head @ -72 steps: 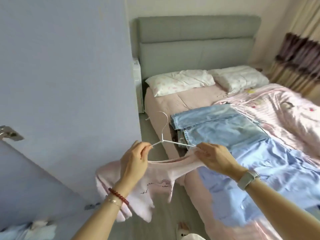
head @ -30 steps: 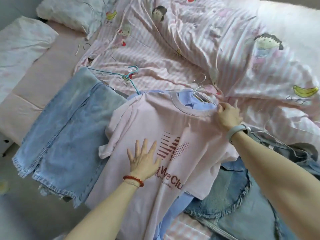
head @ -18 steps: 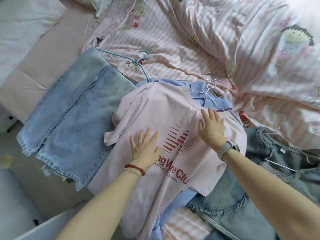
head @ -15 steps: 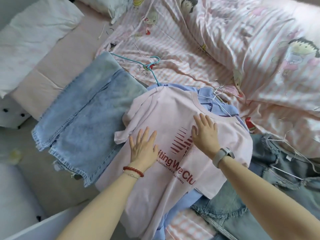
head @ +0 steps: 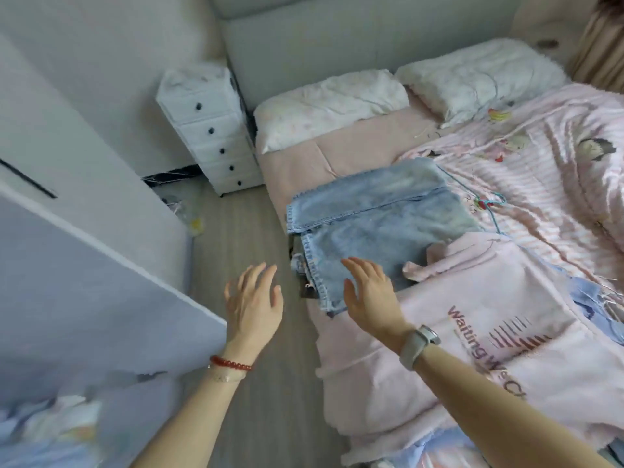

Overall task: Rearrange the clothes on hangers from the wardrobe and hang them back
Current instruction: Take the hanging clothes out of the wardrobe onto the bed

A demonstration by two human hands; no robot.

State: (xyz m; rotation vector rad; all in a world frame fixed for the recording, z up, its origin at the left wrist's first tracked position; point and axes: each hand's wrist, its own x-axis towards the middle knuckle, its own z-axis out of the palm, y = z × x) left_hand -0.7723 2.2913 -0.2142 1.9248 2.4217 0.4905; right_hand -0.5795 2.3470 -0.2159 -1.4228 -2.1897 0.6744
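Nearest the viewer, the left hand (head: pixel 254 303), with a red bead bracelet (head: pixel 230 363) at its wrist, is raised over the wood-grain floor (head: pixel 243 231) with fingers spread and holding nothing. Beside it, the right hand (head: pixel 369 295), with a grey wristwatch (head: pixel 418 346) on its wrist, is likewise spread and empty, in front of the bed's near edge. To the right, a pink T-shirt (head: pixel 479 329) with dark red lettering lies flat on the bed, over a light blue garment (head: pixel 594 298). Just beyond the right hand lie folded light blue jeans (head: pixel 378 217), their hems towards the bed's edge. A teal hanger (head: pixel 491 204) lies past the jeans on the pink striped duvet (head: pixel 547 170). At left stands an open wardrobe door (head: pixel 84 282). Farther back, two white pillows (head: pixel 331 106) rest against the grey headboard (head: pixel 337 38), and a white drawer unit (head: pixel 216 130) stands beside the bed.
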